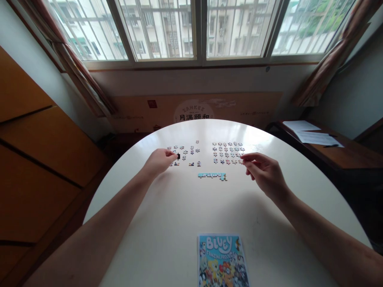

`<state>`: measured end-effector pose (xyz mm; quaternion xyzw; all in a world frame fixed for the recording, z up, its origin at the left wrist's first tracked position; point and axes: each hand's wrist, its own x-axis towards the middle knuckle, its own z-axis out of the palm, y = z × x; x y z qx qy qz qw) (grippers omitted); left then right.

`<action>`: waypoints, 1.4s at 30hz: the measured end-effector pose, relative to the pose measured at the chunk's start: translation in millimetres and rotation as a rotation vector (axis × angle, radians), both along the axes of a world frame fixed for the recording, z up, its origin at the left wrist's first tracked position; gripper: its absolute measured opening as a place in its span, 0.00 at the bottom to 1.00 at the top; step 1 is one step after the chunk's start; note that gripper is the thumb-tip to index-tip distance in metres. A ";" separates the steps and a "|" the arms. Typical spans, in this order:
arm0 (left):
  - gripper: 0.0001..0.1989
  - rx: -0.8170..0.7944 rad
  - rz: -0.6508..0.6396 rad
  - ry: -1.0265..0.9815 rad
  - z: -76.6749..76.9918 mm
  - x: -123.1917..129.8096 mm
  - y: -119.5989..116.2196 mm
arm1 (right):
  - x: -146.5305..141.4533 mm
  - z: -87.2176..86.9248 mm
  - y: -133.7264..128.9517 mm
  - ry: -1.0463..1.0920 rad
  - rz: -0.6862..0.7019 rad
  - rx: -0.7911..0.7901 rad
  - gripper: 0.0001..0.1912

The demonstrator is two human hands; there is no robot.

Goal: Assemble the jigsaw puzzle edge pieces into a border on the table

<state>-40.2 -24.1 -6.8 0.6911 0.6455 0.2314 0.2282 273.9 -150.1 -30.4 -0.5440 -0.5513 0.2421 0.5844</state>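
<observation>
My left hand (160, 160) pinches a dark puzzle piece (178, 156) over the left group of loose pieces. At the right group, laid out in rows (226, 150), my right hand (261, 169) has its thumb and index finger close together by the lower right corner; whatever they hold is too small to make out. Between the hands and nearer to me lies a joined strip of light blue pieces (212, 175), with a short part hanging down at its right end. Other loose pieces (192, 150) are scattered beside my left hand.
A colourful "Bluey" picture sheet (223, 259) lies at the near edge of the round white table (167, 239). Papers (318, 137) rest on a brown side table (350, 155) at the right. Windows and a printed box or board (134, 111) stand beyond.
</observation>
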 end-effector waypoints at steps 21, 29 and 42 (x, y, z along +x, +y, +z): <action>0.11 0.423 -0.565 0.488 -21.6 4.5 5.3 | -1.8 0.5 -1.3 -0.062 0.040 0.022 0.08; 0.09 0.506 -0.416 0.416 -18.1 4.8 1.3 | -1.2 1.8 -1.4 -0.067 0.039 0.032 0.08; 0.12 0.599 0.184 -0.150 -30.3 -26.9 23.1 | 1.2 -10.4 -1.2 0.018 0.024 -0.033 0.11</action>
